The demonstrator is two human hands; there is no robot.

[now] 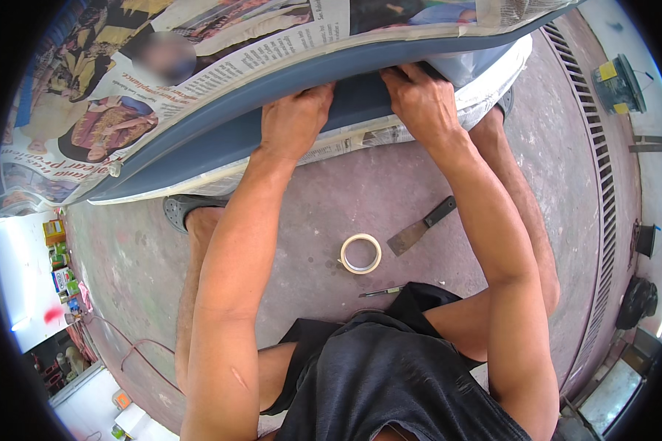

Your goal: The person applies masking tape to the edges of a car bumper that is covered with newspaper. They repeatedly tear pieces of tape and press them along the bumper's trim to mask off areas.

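Observation:
A long blue-grey panel [221,128] stretches across the top of the view, its upper part masked with newspaper [198,51] held by tape. My left hand [296,117] lies flat on the blue-grey surface just below the paper's edge, fingers pressed against it. My right hand [418,99] presses on the panel a little to the right, fingertips curled at the paper's taped edge. Neither hand grips a loose object.
On the concrete floor below my arms lie a roll of masking tape [360,253], a putty knife [421,226] with a black handle and a thin tool [381,292]. A floor drain grate [599,169] runs along the right. Cans and bottles [59,257] stand at left.

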